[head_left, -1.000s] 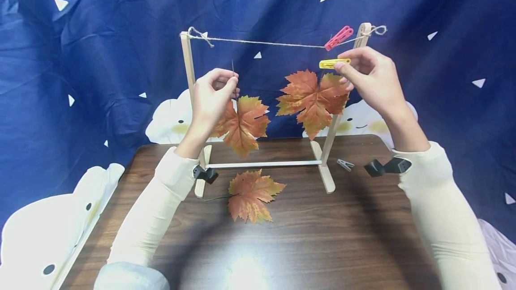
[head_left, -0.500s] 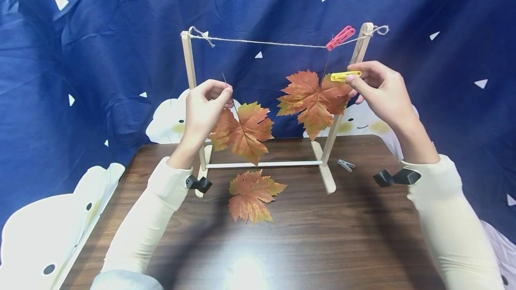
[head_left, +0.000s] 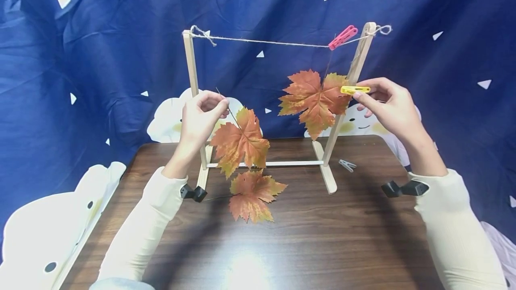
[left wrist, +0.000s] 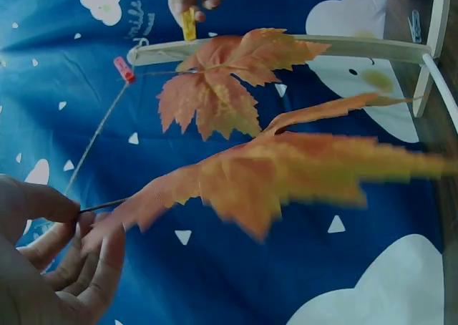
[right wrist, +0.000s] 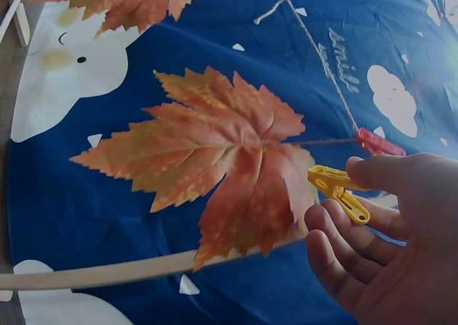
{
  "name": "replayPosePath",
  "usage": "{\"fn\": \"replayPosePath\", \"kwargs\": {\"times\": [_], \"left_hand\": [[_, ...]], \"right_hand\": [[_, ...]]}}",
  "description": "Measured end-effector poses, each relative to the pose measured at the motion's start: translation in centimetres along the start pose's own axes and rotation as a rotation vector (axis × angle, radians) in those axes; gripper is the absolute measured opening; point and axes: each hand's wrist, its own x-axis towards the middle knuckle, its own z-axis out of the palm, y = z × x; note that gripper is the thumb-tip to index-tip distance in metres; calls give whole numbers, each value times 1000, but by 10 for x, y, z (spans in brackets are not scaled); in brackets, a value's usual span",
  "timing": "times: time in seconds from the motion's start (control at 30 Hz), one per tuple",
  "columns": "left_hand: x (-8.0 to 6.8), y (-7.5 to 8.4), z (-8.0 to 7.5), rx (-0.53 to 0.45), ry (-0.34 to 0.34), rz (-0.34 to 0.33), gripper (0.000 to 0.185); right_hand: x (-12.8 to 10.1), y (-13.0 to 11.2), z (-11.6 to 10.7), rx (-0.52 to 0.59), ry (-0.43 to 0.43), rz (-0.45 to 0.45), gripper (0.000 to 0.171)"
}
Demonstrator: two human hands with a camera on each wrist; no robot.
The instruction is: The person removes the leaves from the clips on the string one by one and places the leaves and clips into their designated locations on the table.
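Note:
My left hand (head_left: pixel 200 117) pinches the thin stem of an orange maple leaf (head_left: pixel 242 140), which hangs tilted below the fingers, left of the frame's middle. Between thumb and fingers of my right hand (head_left: pixel 393 106) is a yellow clothespin (right wrist: pixel 333 185), beside the right post. A pink clothespin (head_left: pixel 342 37) sits on the string (head_left: pixel 262 41) and holds the stem of a second leaf (head_left: pixel 316 102), which hangs under it. In the head view the yellow clothespin overlaps that leaf's right edge. A third leaf (head_left: pixel 254 197) lies on the table below the held one.
The string is tied between two wooden posts, the left post (head_left: pixel 191 64) and the right post (head_left: pixel 360 57). A white rod (head_left: pixel 290 163) joins them low down. A grey clothespin (head_left: pixel 347 165) lies on the table (head_left: pixel 322 236) right of the stand. Behind hangs a blue cloth (head_left: pixel 101 57).
Both hands have come down and apart, the left to the lower left with its leaf, the right to the lower right with the yellow clothespin. The held leaf has tilted.

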Motion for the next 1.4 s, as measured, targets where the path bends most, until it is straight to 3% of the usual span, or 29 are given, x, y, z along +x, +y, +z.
{"fn": "replayPosePath", "kwargs": {"times": [0.37,0.77,1.1,1.4], "left_hand": [[-12,-12,-6,-125,-28,-83,4],[-25,-27,-7,-169,-35,-157,3],[-39,-44,-10,-243,-26,-222,16],[-51,-62,-5,-316,7,-280,10]], "right_hand": [[-13,32,-4,1,-33,64,35],[-23,74,-1,78,-58,85,34],[-36,119,1,11,-120,150,40],[-52,153,9,-70,-146,172,39]]}}
